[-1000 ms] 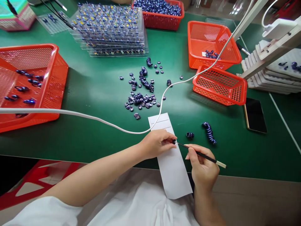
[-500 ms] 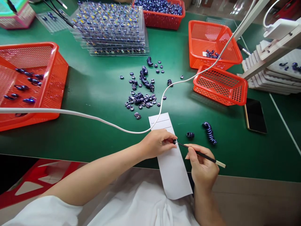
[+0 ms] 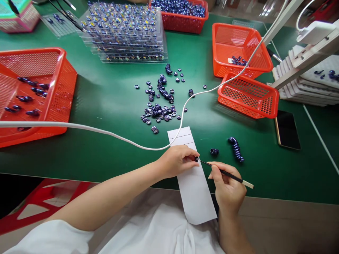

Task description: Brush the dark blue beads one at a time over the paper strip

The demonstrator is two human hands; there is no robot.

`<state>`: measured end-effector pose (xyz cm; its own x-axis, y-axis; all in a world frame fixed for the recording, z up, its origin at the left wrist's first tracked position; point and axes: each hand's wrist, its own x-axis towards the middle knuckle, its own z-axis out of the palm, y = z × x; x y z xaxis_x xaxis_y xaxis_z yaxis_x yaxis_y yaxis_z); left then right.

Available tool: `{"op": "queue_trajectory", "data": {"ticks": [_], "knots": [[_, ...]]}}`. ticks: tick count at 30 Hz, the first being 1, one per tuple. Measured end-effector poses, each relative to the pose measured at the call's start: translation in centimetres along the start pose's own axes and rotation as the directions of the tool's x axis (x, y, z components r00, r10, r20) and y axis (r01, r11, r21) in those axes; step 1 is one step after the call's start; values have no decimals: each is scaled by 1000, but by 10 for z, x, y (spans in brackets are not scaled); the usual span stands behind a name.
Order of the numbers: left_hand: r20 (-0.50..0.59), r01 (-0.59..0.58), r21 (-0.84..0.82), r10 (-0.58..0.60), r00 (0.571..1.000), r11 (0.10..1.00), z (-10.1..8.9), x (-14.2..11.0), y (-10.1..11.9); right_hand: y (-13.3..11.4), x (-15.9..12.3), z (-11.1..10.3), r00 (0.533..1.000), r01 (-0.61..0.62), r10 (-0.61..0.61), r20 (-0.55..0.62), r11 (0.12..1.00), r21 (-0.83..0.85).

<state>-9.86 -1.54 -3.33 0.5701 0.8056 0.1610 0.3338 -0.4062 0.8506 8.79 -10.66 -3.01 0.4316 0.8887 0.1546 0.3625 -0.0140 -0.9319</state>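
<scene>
Between the thumb and fingers of my left hand [image 3: 180,160] is a small dark glossy part [image 3: 196,159], partly covered by the fingertips. My right hand [image 3: 230,187] grips a thin black stick tool with a pale end [image 3: 233,175], like a fine brush. Its thin tip touches or nearly touches the dark part. Under my left hand lies a white paper strip [image 3: 196,197] that hangs past the table edge. Right of the strip are a small dark cluster [image 3: 214,152] and a curved row of shiny dark-blue pieces [image 3: 236,149].
A white cable [image 3: 127,141] crosses the table in front of my hands. Beyond it lie scattered dark-blue pieces [image 3: 161,112]. Red baskets stand left [image 3: 59,91] and right [image 3: 249,97], stacked clear trays [image 3: 124,35] at the back. A phone [image 3: 288,130] lies right.
My right hand and the tool have shifted very slightly to the left. Everything else looks unchanged.
</scene>
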Motion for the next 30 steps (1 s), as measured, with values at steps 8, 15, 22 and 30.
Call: {"op": "queue_trajectory", "data": {"ticks": [8,15,22,30], "knots": [[-11,-24,-10,24,1000,1000,0,1,1,-1,0,0,1000,3,-3,2,1000,4],[-15,-54,20,54,998,998,1,1,0,3,0,0,997,63,-63,32,998,9],[-27,-38,8,39,999,999,2,2,1,5,-1,1,995,100,-101,10,994,44],[-25,6,-27,-7,1000,1000,2,2,2,7,-1,-1,989,136,-141,53,987,89]]}}
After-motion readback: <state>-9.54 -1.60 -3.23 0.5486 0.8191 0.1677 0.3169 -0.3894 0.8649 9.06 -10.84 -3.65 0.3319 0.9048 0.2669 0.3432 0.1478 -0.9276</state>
